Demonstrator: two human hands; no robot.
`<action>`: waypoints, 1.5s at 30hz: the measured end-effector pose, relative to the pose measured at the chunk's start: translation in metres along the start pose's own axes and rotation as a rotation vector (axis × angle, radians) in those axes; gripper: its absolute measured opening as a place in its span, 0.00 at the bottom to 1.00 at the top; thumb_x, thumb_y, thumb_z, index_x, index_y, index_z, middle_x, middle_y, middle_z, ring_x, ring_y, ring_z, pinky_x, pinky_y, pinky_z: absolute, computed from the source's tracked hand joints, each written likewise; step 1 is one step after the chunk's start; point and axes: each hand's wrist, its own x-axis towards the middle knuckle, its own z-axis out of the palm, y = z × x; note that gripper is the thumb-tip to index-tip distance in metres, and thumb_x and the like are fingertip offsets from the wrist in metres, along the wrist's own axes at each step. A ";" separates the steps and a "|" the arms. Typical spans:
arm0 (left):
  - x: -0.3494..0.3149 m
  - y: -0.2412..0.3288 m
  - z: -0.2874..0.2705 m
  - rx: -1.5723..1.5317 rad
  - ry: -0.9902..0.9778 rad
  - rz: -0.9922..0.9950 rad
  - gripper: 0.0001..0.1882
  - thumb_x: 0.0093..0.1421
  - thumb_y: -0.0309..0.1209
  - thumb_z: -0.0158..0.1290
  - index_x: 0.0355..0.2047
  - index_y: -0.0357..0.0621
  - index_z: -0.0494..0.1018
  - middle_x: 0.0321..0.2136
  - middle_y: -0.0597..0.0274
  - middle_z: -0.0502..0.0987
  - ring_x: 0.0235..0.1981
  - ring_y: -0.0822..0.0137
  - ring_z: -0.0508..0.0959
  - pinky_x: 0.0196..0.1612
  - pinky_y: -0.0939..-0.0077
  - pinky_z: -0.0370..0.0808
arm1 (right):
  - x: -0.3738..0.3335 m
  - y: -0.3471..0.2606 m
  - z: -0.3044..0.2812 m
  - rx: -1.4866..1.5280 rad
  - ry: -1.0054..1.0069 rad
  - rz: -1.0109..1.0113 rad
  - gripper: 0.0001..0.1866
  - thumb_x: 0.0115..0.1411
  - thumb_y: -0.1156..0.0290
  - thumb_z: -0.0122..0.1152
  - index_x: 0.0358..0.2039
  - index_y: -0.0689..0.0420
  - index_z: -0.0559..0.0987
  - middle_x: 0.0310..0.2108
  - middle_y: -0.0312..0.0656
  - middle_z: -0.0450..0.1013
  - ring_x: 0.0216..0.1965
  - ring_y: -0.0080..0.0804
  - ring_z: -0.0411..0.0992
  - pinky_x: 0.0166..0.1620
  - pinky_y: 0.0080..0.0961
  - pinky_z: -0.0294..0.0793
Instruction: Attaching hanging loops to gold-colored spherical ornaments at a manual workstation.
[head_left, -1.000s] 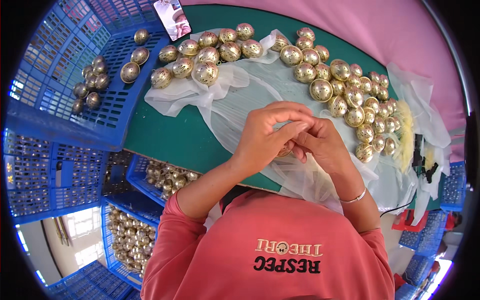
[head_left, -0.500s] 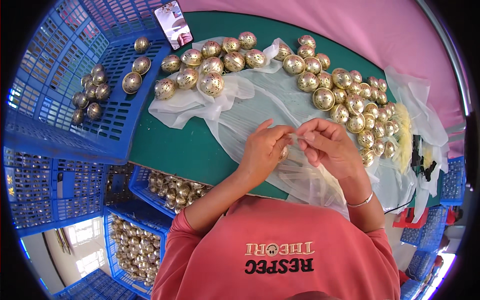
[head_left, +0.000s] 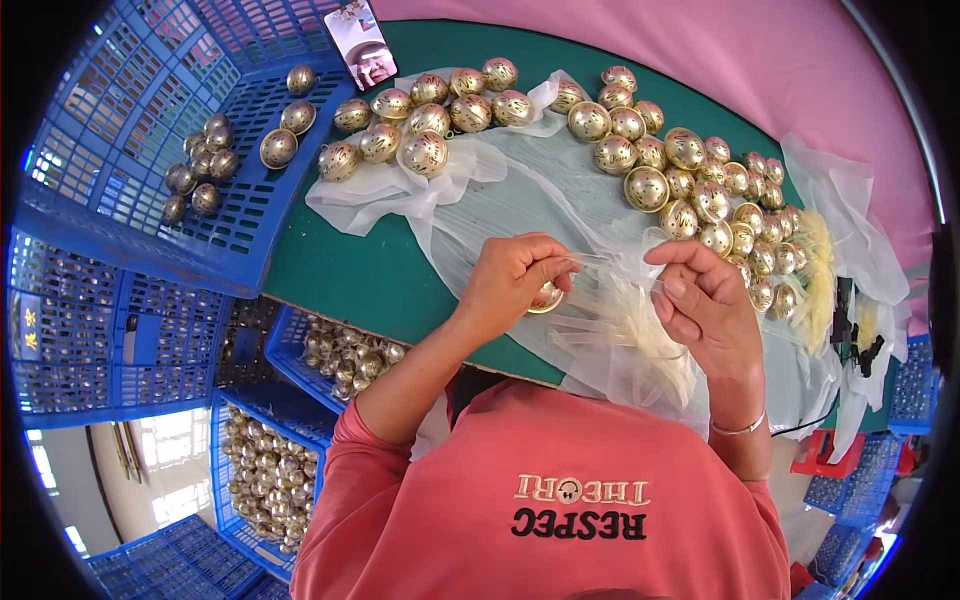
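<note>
A gold ball (head_left: pixel 545 298) with dark markings sits in the left hand (head_left: pixel 512 283), whose thumb and index finger are closed narrow over it, covering its upper part. To the right of that grip, fine pale strands (head_left: pixel 612 262) span the gap to the right hand (head_left: pixel 705 305); its thumb and index finger are slightly parted, and I cannot tell whether they hold a strand. Just below and between the hands lies a bundle of cream fibres (head_left: pixel 660 350) on sheer white cloth (head_left: pixel 480 215), spread over a green table (head_left: pixel 360 270). Beyond the grip to the left is a group of patterned balls (head_left: pixel 429 118); beyond it to the right, a larger cluster (head_left: pixel 684 149). Farther left stand a lit phone (head_left: pixel 362 45) and a blue crate (head_left: pixel 200 262) holding more balls.
</note>
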 end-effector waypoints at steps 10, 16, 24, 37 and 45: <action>-0.013 0.009 0.014 0.006 0.059 0.022 0.12 0.66 0.31 0.49 0.34 0.35 0.77 0.24 0.67 0.77 0.25 0.82 0.72 0.26 0.89 0.68 | -0.054 -0.031 -0.008 0.008 -0.015 -0.274 0.10 0.63 0.74 0.56 0.43 0.66 0.74 0.19 0.36 0.68 0.14 0.12 0.54 0.17 0.11 0.50; -0.022 0.008 0.010 -0.107 0.023 0.045 0.11 0.66 0.30 0.49 0.34 0.34 0.77 0.24 0.67 0.78 0.26 0.80 0.74 0.31 0.85 0.71 | -0.043 -0.019 0.006 -0.543 -0.016 -0.010 0.07 0.58 0.78 0.58 0.37 0.64 0.76 0.21 0.35 0.69 0.19 0.16 0.64 0.21 0.13 0.60; -0.032 0.027 0.017 -0.065 -0.083 -0.023 0.10 0.65 0.30 0.50 0.34 0.34 0.77 0.26 0.70 0.78 0.26 0.84 0.71 0.29 0.88 0.69 | 0.014 -0.014 0.032 -0.804 -0.047 -0.287 0.04 0.55 0.75 0.63 0.28 0.63 0.78 0.25 0.33 0.69 0.24 0.15 0.64 0.28 0.16 0.63; -0.025 0.061 0.038 -0.192 -0.030 0.025 0.15 0.64 0.36 0.53 0.34 0.34 0.79 0.27 0.62 0.80 0.27 0.80 0.74 0.30 0.85 0.70 | 0.007 -0.038 0.025 -0.632 -0.096 -0.299 0.08 0.58 0.72 0.62 0.27 0.64 0.79 0.25 0.33 0.70 0.25 0.15 0.64 0.29 0.17 0.64; -0.028 0.069 0.054 -0.250 -0.028 0.052 0.14 0.64 0.35 0.53 0.35 0.33 0.79 0.24 0.60 0.79 0.26 0.77 0.76 0.28 0.84 0.71 | -0.006 -0.041 0.004 -0.567 -0.109 -0.256 0.11 0.61 0.65 0.60 0.36 0.60 0.80 0.26 0.31 0.73 0.27 0.13 0.64 0.31 0.15 0.64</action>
